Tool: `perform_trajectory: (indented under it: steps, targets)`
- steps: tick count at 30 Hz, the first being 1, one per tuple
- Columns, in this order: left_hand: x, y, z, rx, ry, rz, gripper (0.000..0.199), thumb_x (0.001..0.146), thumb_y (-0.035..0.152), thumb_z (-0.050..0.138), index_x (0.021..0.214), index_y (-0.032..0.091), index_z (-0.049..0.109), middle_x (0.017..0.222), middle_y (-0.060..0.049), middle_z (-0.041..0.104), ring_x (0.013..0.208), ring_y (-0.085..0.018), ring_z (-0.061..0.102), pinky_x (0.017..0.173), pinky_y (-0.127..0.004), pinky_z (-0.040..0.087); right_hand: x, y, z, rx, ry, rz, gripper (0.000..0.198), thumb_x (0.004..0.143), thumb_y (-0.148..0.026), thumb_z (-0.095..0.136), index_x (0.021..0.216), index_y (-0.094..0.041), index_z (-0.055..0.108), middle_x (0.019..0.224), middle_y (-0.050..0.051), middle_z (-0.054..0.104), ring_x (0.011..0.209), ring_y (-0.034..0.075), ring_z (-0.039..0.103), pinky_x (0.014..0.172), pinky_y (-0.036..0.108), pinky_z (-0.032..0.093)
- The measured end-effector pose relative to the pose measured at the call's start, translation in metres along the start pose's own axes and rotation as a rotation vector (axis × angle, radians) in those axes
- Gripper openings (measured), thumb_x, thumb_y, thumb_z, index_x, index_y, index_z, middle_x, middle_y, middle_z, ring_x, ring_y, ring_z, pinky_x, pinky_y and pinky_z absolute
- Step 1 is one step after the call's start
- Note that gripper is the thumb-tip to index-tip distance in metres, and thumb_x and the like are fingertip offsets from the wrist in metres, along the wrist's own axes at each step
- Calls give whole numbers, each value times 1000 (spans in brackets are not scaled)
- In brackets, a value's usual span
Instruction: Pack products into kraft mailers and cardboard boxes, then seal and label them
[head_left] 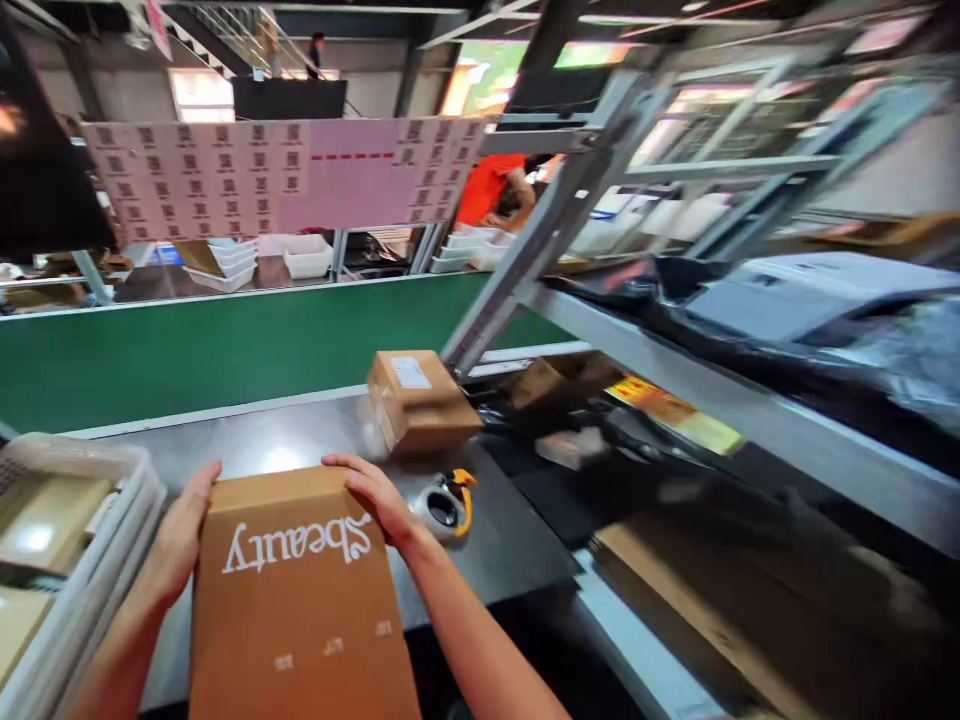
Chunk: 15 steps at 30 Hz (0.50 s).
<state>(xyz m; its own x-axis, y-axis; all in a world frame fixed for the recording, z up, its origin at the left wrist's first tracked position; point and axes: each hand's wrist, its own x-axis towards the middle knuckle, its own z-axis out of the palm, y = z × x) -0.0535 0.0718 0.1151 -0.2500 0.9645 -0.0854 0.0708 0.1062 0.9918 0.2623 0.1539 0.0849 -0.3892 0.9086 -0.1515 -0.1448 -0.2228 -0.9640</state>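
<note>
Between my two hands is a brown cardboard box [300, 610] with white "Sbeauty" lettering that appears upside down to me. My left hand [180, 540] grips its left side near the far corner. On the opposite side, my right hand [379, 505] wraps over the far right corner, fingers on the top edge. Just right of that hand, a tape dispenser [444, 508] with yellow parts and a roll of clear tape lies on the metal table [517, 540]. A smaller taped carton [424, 400] with a white label sits behind it.
White plastic baskets [127, 560] holding boxes stand at my left. Beyond the table runs a green conveyor belt [225, 350]. A metal rack [675, 370] with plastic-wrapped goods slants along the right. A person in orange [491, 190] bends over across the belt.
</note>
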Motion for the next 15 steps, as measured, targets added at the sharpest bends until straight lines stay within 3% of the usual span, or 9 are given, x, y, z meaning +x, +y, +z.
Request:
perform_trajectory:
  steps: [2,5,7,10,11,12,15]
  targets:
    - [9,-9,-2,90,-35,192,59,100,61,54,145,25,67,163,-8,54,156,-33,43,135,-56,26,6,8,-2,-162,22,-246,63,75,-61,75,127,-25,71,123,8,73,118,34,67,107,50,52]
    - [3,-52,-5,223,-60,438,53,102,50,53,152,34,60,171,1,44,162,-30,33,137,-53,17,-1,57,-4,-455,40,-602,79,78,-64,70,145,-25,60,155,13,56,153,41,39,129,60,28]
    - [-11,-99,-12,311,-37,427,52,101,46,54,153,38,59,173,4,40,162,-31,32,136,-54,15,-16,107,-4,-611,-8,-671,84,81,-64,67,155,-26,50,160,14,50,158,43,33,129,66,26]
    - [-33,-171,-28,387,-30,324,55,98,45,57,153,48,55,172,7,39,159,-34,35,133,-60,18,-39,162,-20,-698,-78,-610,89,83,-69,65,161,-31,43,167,12,45,157,45,35,127,68,29]
    - [-37,-188,-32,405,-33,317,56,97,44,60,152,51,54,169,8,44,158,-35,39,131,-61,21,-44,169,-33,-691,-6,-569,85,85,-71,62,158,-31,48,166,13,47,155,44,38,128,68,29]
    - [-39,-199,-35,412,-43,317,57,95,44,62,152,52,54,167,8,47,156,-35,41,130,-60,24,-45,168,-50,-673,152,-507,80,85,-72,61,152,-29,55,161,14,53,153,44,42,128,67,28]
    - [-34,-203,-30,422,-33,325,55,95,42,63,149,49,59,170,7,43,155,-34,42,127,-54,33,-38,137,-117,-565,858,-200,66,78,-71,65,122,-21,71,144,20,65,148,44,46,128,63,28]
